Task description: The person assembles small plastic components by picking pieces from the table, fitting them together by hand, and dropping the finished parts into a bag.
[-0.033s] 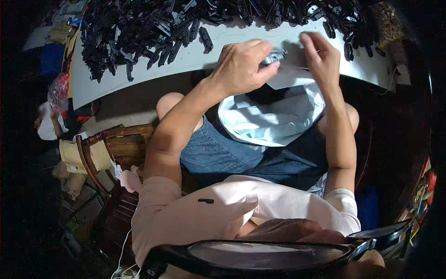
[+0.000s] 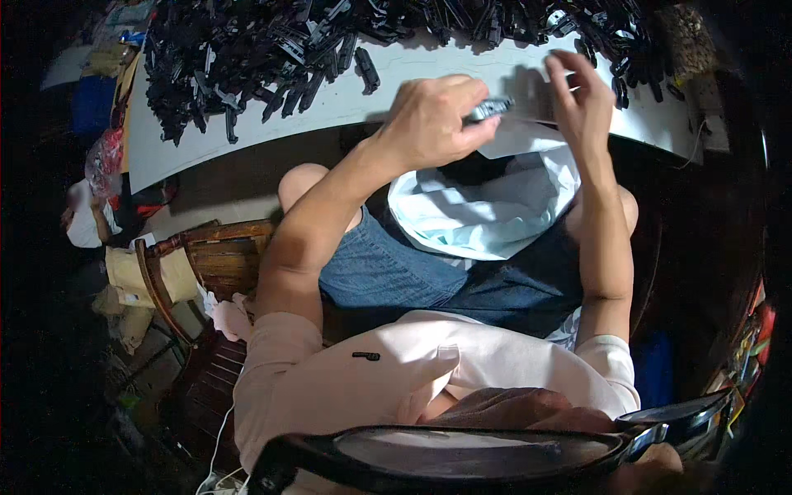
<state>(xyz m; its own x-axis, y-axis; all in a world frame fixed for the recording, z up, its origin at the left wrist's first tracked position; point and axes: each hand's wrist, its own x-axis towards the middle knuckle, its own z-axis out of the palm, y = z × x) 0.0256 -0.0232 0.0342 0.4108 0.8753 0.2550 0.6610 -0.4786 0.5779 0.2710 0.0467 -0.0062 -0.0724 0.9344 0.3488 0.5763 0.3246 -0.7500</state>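
My left hand (image 2: 437,120) is closed on a small dark grey plastic part (image 2: 492,109), pinched between thumb and fingers above the table's near edge. The part's exact kind cannot be told. To its right my right hand (image 2: 584,103) is raised over the table, apart from the part. Its thumb and forefinger come together at the tips, and anything between them is too small to make out. Below both hands, a pale blue-white bag or cloth (image 2: 478,223) lies open across my lap, its rim spread between my knees.
A large heap of black plastic parts (image 2: 247,58) covers the far side of the white table (image 2: 330,103). One loose black part (image 2: 366,70) lies at the heap's near edge. A wooden chair (image 2: 219,256) stands at left, and a blue object (image 2: 656,367) at lower right.
My right hand has moved slightly right, away from the left. The grey part in my left hand has turned a little and shifted slightly right and down.
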